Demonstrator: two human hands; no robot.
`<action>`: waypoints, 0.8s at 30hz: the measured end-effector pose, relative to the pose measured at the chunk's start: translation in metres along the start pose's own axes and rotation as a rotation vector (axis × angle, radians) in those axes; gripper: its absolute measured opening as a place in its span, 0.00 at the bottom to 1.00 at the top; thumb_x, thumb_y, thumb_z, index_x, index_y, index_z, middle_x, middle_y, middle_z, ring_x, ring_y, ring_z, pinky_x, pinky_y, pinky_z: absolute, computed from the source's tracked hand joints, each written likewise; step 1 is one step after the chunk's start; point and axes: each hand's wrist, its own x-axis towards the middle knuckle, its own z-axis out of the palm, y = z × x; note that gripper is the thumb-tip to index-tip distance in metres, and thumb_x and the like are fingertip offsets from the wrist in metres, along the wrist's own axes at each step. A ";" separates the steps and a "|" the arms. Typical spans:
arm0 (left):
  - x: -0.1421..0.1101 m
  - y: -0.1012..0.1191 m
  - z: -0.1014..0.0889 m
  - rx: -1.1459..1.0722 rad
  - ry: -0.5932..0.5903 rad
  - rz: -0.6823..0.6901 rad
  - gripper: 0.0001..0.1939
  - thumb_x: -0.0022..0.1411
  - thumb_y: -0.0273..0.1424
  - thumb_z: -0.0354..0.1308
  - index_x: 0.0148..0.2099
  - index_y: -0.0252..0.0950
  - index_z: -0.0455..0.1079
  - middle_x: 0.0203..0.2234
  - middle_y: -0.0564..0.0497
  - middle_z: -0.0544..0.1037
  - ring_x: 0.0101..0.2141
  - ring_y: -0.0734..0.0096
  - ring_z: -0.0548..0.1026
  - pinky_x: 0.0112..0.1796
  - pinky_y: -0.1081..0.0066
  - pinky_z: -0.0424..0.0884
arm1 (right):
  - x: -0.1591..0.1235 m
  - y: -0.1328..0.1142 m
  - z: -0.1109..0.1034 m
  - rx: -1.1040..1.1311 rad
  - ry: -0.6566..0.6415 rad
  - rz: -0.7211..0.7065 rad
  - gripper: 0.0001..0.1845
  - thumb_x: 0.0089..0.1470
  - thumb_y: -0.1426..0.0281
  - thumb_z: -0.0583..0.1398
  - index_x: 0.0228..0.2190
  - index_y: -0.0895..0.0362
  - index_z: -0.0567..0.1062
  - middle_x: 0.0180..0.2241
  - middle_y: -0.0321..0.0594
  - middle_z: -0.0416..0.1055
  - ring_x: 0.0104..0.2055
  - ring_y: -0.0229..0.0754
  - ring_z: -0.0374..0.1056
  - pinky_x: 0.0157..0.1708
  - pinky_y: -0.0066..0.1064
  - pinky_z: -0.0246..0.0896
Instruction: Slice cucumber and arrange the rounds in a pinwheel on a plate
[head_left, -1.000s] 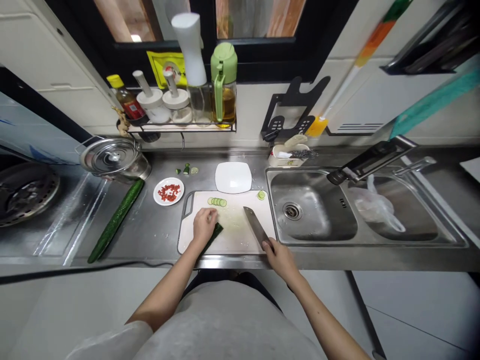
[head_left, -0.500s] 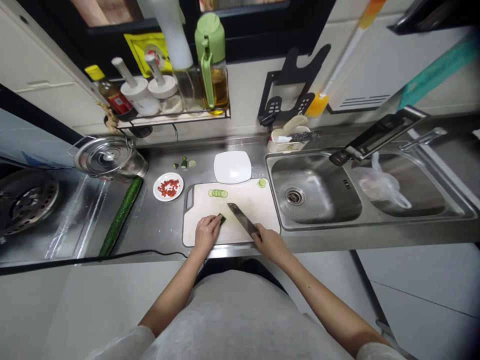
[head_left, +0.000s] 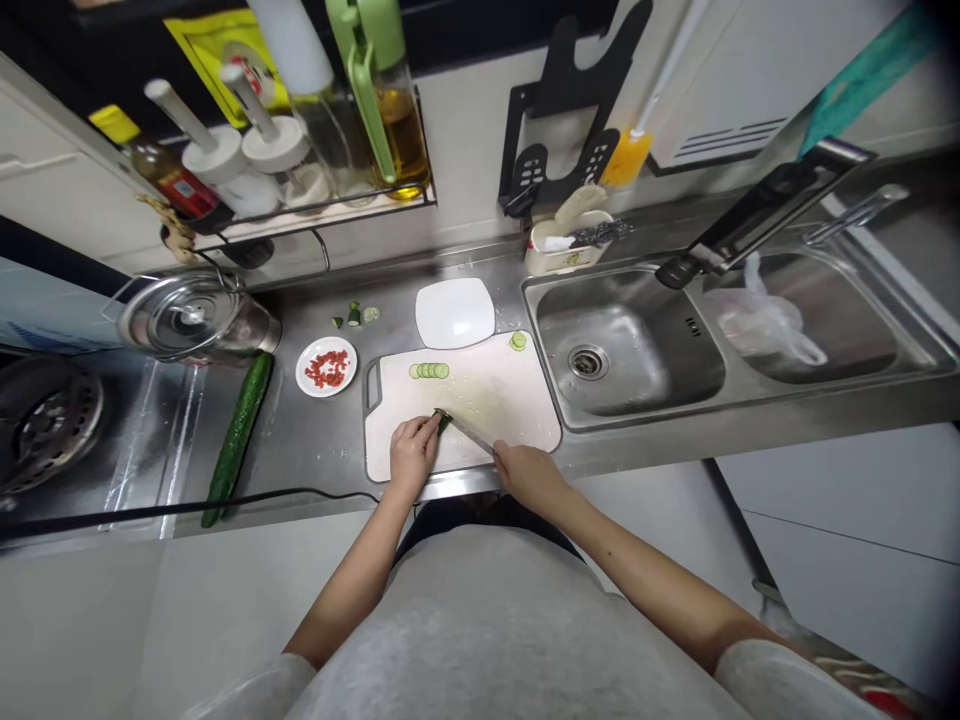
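My left hand (head_left: 413, 455) is closed on a short piece of cucumber (head_left: 444, 422) at the middle of the white cutting board (head_left: 517, 400). In my right hand (head_left: 529, 478) is a kitchen knife (head_left: 471, 432), its blade edge-on with the tip end at the cucumber piece. Whether the blade has entered the cucumber I cannot tell. A row of overlapping cucumber slices (head_left: 430, 370) lies toward the back left of the board. A few more slices (head_left: 518, 341) sit at its back right corner.
Behind the board is a white square plate (head_left: 455, 315). To the left are a plate of chopped red pieces (head_left: 327, 386), cucumber ends (head_left: 354, 317), a whole cucumber (head_left: 238, 440) and a steel pot (head_left: 187, 315). A double sink (head_left: 630, 385) is at right; a black cable (head_left: 300, 490) runs along the front edge.
The knife has moved left to the cucumber piece and turned from its flat side to edge-on. My left hand still holds the piece. The camera view has shifted slightly.
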 end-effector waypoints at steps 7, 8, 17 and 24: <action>0.001 0.002 0.000 -0.016 0.001 -0.002 0.15 0.66 0.31 0.51 0.50 0.39 0.74 0.39 0.46 0.77 0.40 0.68 0.72 0.43 0.68 0.69 | 0.001 0.000 0.001 -0.027 -0.011 -0.015 0.11 0.61 0.71 0.49 0.43 0.59 0.68 0.36 0.50 0.75 0.40 0.47 0.72 0.35 0.31 0.58; 0.001 0.002 0.000 -0.028 -0.003 -0.005 0.14 0.66 0.31 0.50 0.50 0.39 0.74 0.39 0.46 0.77 0.40 0.68 0.72 0.43 0.68 0.69 | 0.002 -0.001 0.002 -0.031 -0.009 -0.013 0.11 0.61 0.71 0.49 0.43 0.59 0.67 0.36 0.50 0.75 0.40 0.47 0.72 0.35 0.31 0.58; 0.002 0.000 0.002 -0.083 -0.006 -0.004 0.14 0.66 0.29 0.50 0.49 0.37 0.74 0.40 0.45 0.77 0.40 0.68 0.73 0.44 0.68 0.71 | 0.009 -0.003 0.008 -0.031 -0.013 -0.040 0.13 0.54 0.71 0.58 0.43 0.59 0.68 0.34 0.49 0.76 0.39 0.49 0.73 0.35 0.31 0.61; 0.003 0.002 -0.001 -0.084 0.000 0.000 0.14 0.66 0.29 0.50 0.49 0.38 0.74 0.40 0.45 0.77 0.41 0.68 0.74 0.44 0.67 0.71 | 0.015 -0.003 0.005 -0.036 -0.025 -0.074 0.13 0.54 0.79 0.53 0.42 0.60 0.68 0.34 0.49 0.76 0.39 0.48 0.73 0.34 0.31 0.61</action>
